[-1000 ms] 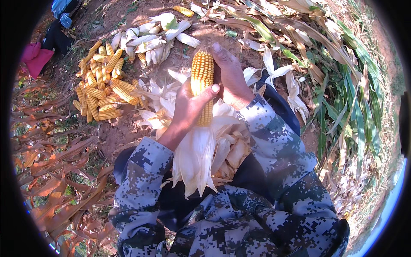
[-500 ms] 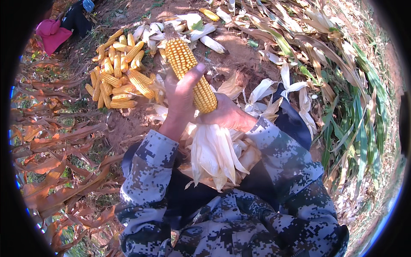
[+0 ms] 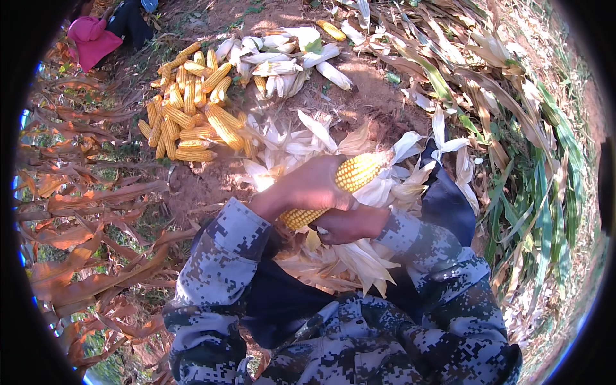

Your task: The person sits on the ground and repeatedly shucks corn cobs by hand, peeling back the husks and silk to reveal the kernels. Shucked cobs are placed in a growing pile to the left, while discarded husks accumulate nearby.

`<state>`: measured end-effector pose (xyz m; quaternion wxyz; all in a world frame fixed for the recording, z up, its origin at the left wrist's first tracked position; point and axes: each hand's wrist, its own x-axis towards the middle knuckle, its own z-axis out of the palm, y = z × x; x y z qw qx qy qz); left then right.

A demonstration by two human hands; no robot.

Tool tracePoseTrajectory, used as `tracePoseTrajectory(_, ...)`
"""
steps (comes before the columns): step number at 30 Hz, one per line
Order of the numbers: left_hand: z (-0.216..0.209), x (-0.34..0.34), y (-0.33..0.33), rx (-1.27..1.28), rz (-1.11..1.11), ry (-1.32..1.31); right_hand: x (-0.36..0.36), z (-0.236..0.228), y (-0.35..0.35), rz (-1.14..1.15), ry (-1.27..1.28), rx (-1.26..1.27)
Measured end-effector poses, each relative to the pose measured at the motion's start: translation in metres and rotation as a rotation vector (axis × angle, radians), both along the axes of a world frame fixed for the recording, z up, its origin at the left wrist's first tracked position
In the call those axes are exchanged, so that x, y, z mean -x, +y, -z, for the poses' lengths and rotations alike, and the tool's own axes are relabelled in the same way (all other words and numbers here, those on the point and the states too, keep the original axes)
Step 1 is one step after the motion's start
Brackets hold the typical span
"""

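A bare yellow ear of corn (image 3: 358, 172) lies slantwise across my left hand (image 3: 314, 183), whose fingers are wrapped round its middle. Its narrow pale tip points up to the right, and its rounder end shows below my left wrist. Close under the ear, my right hand (image 3: 354, 224) is closed, and pale dry corn husk (image 3: 367, 262) hangs from beneath it. The fingers' hold on the husk is partly hidden. More loose husks lie between my legs, below both hands.
A heap of husked corn ears (image 3: 192, 106) lies at the far left, beside a pile of ears in pale husks (image 3: 276, 64). Cut stalks and leaves (image 3: 539, 173) cover the right side. Dry brown leaves (image 3: 83, 250) stand at left. A person in pink (image 3: 93, 40) is at the far left.
The ear has swung clockwise, its tip now pointing to the right, and come nearer to me. My left hand has lowered; my right hand and the husk have shifted slightly right and down.
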<state>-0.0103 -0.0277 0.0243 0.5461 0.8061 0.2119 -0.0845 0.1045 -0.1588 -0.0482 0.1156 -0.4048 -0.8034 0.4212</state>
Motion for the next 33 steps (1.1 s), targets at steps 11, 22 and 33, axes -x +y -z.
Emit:
tracePoseTrajectory(11,0.015,0.043,0.059,-1.14,-0.348,0.116,-0.028,0.047,0.004,0.046,-0.637,0.093)
tracePoseTrajectory(22,0.026,0.075,0.087,-1.112,-0.494,0.097,-0.027,0.073,0.001,0.162,-0.6,-0.049)
tracePoseTrajectory(33,0.048,0.018,-0.03,-0.923,0.296,-0.04,-0.063,0.182,-0.014,0.378,-0.695,-0.188)
